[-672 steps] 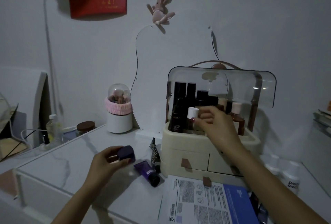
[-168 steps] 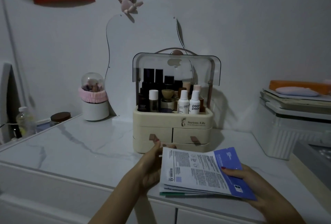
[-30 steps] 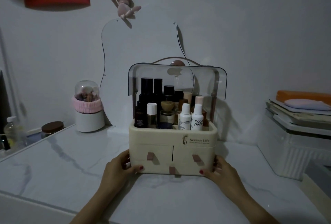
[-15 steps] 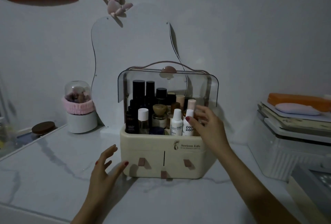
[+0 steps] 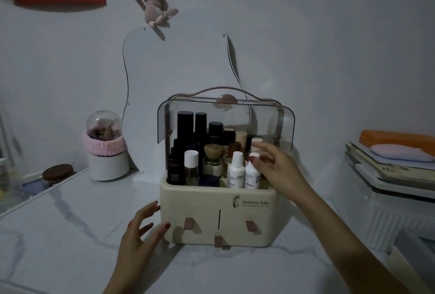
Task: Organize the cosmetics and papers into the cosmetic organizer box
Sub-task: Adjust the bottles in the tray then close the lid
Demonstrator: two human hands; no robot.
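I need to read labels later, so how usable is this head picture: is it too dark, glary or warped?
Head view: dim and bluish overall; the "Serious Life" print on the cream plastic organizer box is readable, the small white bottles' fine print is not. The raised smoky clear lid carries faint reflections, no strong glare. Wide-angle bending shows at the edges; the right hand is slightly soft.

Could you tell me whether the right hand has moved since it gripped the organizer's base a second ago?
Yes. The right hand has risen from the organizer box base to the white bottles in its top tray.
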